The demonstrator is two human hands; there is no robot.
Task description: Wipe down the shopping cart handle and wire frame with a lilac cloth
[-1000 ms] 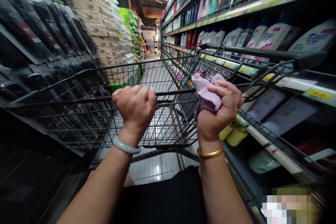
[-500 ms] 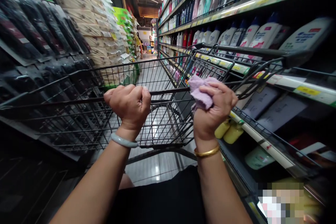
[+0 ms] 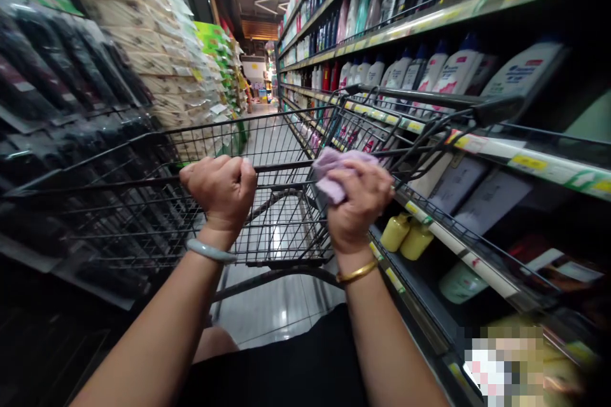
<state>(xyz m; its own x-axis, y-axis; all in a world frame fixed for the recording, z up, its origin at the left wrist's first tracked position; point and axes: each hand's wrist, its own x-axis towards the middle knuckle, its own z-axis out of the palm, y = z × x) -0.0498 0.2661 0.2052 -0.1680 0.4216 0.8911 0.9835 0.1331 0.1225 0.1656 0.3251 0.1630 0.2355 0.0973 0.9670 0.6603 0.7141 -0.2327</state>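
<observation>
A black wire shopping cart (image 3: 157,187) stands in front of me, with a dark bar running across its near side. My left hand (image 3: 222,187) is closed in a fist around that bar; a pale bangle circles the wrist. Bunched in my right hand (image 3: 360,194) is a lilac cloth (image 3: 329,172), pressed against the bar farther right. The fingers curl over the cloth, and the palm is hidden. A gold bangle sits on that wrist. Through the cart's mesh, floor tiles show.
On the right, shelves (image 3: 458,248) hold several shampoo bottles (image 3: 458,73) and yellow bottles (image 3: 396,232), close to the cart's side. Stacked packs (image 3: 147,51) and dark packaged goods (image 3: 62,70) line the left. Between them a tiled aisle (image 3: 265,133) runs ahead.
My right hand and the cloth have slid left along the bar, nearer my left hand. My left hand keeps its grip. The view has turned slightly to the right.
</observation>
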